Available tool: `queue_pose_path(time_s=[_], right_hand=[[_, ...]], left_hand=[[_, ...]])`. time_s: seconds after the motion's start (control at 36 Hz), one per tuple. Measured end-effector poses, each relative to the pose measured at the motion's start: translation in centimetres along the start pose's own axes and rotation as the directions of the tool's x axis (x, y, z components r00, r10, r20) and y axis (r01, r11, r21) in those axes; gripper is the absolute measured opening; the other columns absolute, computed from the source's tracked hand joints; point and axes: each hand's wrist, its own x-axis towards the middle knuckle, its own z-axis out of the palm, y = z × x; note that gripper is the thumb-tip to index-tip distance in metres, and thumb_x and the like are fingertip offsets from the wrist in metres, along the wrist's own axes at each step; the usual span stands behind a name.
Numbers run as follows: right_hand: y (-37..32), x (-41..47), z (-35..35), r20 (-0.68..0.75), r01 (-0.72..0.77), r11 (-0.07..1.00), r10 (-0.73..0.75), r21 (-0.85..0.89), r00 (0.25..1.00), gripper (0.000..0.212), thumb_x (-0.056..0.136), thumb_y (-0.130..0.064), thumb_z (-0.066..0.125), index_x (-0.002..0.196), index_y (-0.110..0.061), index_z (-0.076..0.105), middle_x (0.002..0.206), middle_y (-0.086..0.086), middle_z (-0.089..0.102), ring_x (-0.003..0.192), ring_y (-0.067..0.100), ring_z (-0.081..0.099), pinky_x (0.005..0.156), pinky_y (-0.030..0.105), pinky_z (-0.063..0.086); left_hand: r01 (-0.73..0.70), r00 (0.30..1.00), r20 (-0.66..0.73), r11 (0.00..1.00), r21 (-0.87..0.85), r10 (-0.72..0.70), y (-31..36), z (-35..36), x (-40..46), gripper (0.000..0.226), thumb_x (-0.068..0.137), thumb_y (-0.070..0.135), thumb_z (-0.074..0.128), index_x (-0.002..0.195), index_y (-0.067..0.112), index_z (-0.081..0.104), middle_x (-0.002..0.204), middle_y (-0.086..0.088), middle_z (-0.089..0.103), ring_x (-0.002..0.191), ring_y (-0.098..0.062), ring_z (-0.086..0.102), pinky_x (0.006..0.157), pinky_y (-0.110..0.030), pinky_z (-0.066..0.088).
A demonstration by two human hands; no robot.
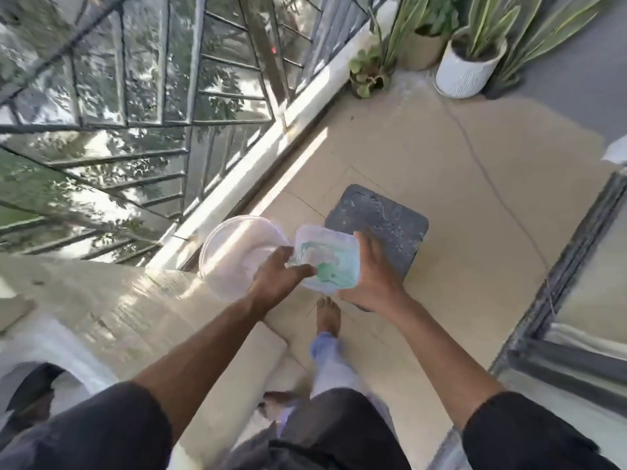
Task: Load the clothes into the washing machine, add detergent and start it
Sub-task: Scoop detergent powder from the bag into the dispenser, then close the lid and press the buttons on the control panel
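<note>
A clear square detergent container [325, 256] with pale blue-green powder and a green scoop [327, 270] is held over the balcony floor. My right hand [373, 276] grips it from the right side and below. My left hand [278, 276] holds a round translucent lid [234, 252] just left of the container, and its fingertips touch the scoop. The washing machine [101, 313] stands at the left under a beige cover. A dark opening [30, 388] shows at the bottom left; its contents are hidden.
A grey stone block [383, 228] sits on the tiled floor behind the container. Potted plants [468, 66] stand at the far corner. A metal railing [152, 113] runs along the left, and a sliding door frame [563, 300] along the right. My bare feet [327, 315] are below.
</note>
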Motion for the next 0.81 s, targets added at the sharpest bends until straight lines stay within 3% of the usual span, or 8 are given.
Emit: queue_pose_path(time_s=[0.08,0.17,0.25,0.36,0.47,0.64,0.81], right_hand=[[3.4,1.5,1.1,-0.004,-0.093,0.995,0.093,0.046,0.996,0.121,0.062,-0.038,0.094,0.156,-0.021,0.018,0.146,0.014,0.033,0.126,0.032,0.05,0.093,0.037,0.051],[6.0,3.3,1.9,-0.011,-0.161,0.985,0.162,0.061,0.987,0.122,0.063,-0.04,0.093,0.156,-0.023,0.015,0.148,0.014,0.033,0.132,0.033,0.044,0.098,0.043,0.051],[8.0,5.2,2.3,-0.01,-0.199,0.977,0.2,0.076,0.98,0.122,0.069,-0.036,0.092,0.159,-0.022,0.011,0.152,0.015,0.031,0.138,0.034,0.04,0.102,0.042,0.048],[10.0,7.5,2.0,-0.01,-0.218,0.973,0.219,0.071,0.976,0.125,0.07,-0.032,0.091,0.159,-0.027,0.004,0.158,0.011,0.023,0.142,0.032,0.037,0.102,0.048,0.05],[11.4,9.8,1.7,-0.026,-0.227,0.972,0.229,0.052,0.973,0.117,0.077,-0.014,0.084,0.159,-0.028,0.003,0.156,0.008,0.022,0.136,0.032,0.044,0.088,0.036,0.048],[13.5,11.2,1.6,0.007,-0.278,0.961,0.278,0.011,0.961,0.123,0.076,-0.014,0.086,0.162,-0.025,-0.002,0.162,0.013,0.02,0.141,0.034,0.04,0.096,0.043,0.049],[13.1,11.0,1.4,0.016,-0.291,0.957,0.292,-0.015,0.956,0.137,0.068,-0.026,0.094,0.162,-0.027,-0.006,0.159,0.015,0.025,0.134,0.036,0.048,0.099,0.049,0.053]], left_hand=[[0.069,0.997,0.04,0.997,0.02,-0.07,-1.5,3.1,4.7,0.09,0.05,0.063,0.075,0.132,0.032,0.062,0.13,0.002,0.069,0.122,-0.028,0.064,0.106,-0.056,0.053],[0.113,0.99,0.075,0.992,0.048,-0.117,-1.2,5.6,7.3,0.091,0.051,0.058,0.078,0.137,0.042,0.056,0.124,0.002,0.07,0.118,-0.028,0.066,0.103,-0.052,0.056],[0.096,0.988,0.117,0.992,0.078,-0.105,1.1,7.4,8.1,0.09,0.059,0.044,0.078,0.144,0.043,0.051,0.122,0.005,0.069,0.112,-0.023,0.067,0.096,-0.051,0.061],[0.104,0.981,0.156,0.989,0.101,-0.119,2.6,8.8,10.2,0.098,0.064,0.042,0.08,0.153,0.041,0.04,0.127,0.005,0.066,0.109,-0.022,0.067,0.089,-0.051,0.063],[0.109,0.977,0.172,0.987,0.117,-0.128,2.8,9.5,13.0,0.102,0.065,0.036,0.08,0.157,0.039,0.035,0.137,0.003,0.063,0.11,-0.024,0.068,0.088,-0.053,0.064],[0.121,0.97,0.195,0.984,0.128,-0.145,2.7,11.4,15.6,0.074,0.084,0.009,0.075,0.15,0.028,0.045,0.133,-0.009,0.065,0.114,-0.033,0.068,0.076,-0.038,0.059],[0.188,0.966,0.172,0.981,0.053,-0.194,2.5,11.2,15.5,0.074,0.089,0.012,0.076,0.153,0.031,0.043,0.134,-0.002,0.061,0.11,-0.028,0.068,0.093,-0.047,0.059]])
